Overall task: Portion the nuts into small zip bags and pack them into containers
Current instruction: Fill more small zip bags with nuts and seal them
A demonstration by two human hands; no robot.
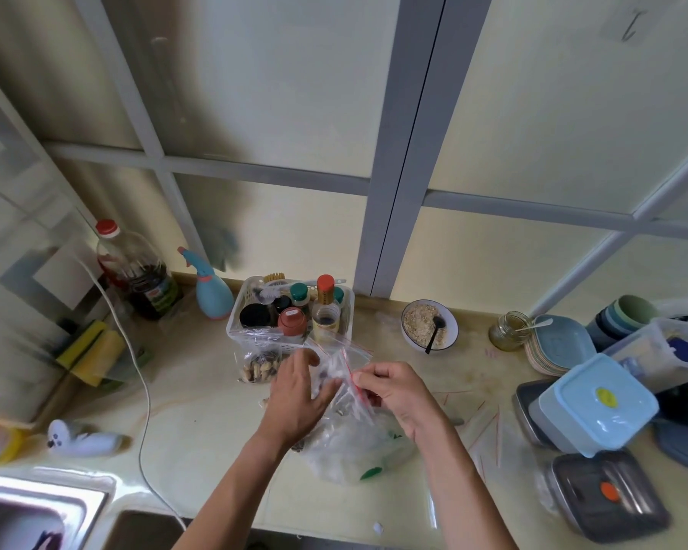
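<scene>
1. The left hand [300, 394] reaches into the mouth of a small zip bag [344, 375] with its fingers spread and loosely bent; whether they hold any nuts I cannot tell, as the plastic blurs them.
2. The right hand [394, 391] pinches the bag's red-striped edge, holding it open above the tabletop [199, 422].
3. Directly beneath both hands lies a large crumpled plastic bag [350, 450], apparently the nut supply.
4. Just beyond the left hand, a filled bag of nuts [261, 369] rests against a white basket of jars [290, 315].
5. To the right of the right hand, lidded containers [594, 410] are stacked, with another grey one [608, 498] nearer the tabletop's edge.
6. Risks, as I judge them: the thin pinch could slip, letting the mouth collapse and nuts spill; nuts caught in the zip track would stop it sealing; a swinging right elbow might topple the tilted blue-lidded box.
</scene>
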